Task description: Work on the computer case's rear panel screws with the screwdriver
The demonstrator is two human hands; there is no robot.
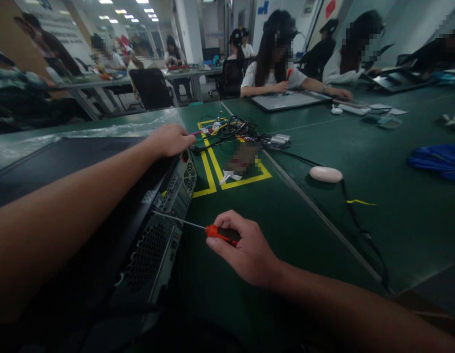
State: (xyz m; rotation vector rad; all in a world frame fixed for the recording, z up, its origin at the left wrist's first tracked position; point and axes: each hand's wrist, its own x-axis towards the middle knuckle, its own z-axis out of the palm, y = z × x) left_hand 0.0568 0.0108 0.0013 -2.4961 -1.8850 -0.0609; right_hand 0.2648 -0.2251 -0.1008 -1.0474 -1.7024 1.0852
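Observation:
A black computer case point(83, 142) lies on its side at the left, its metal rear panel facing right. My left hand point(171, 139) is at the case's far rear corner, its fingers bent over the edge and closed on it; the fingertips are partly hidden. An orange-and-black screwdriver point(223, 235) is gripped in my right hand point(251, 247), thumb and fingers wrapped round the handle. Its long thin shaft points left, and the tip meets the rear panel near the case's upper edge. Whatever lies right at the tip is too small to make out.
Tangled cables point(242, 128) lie beyond the case, near yellow tape point(245, 183) on the green table point(286, 215). A pale oval object point(325, 174) and a dark cord are to the right. Clear plastic wrap point(139, 125) lies behind the case. Several people work across the room.

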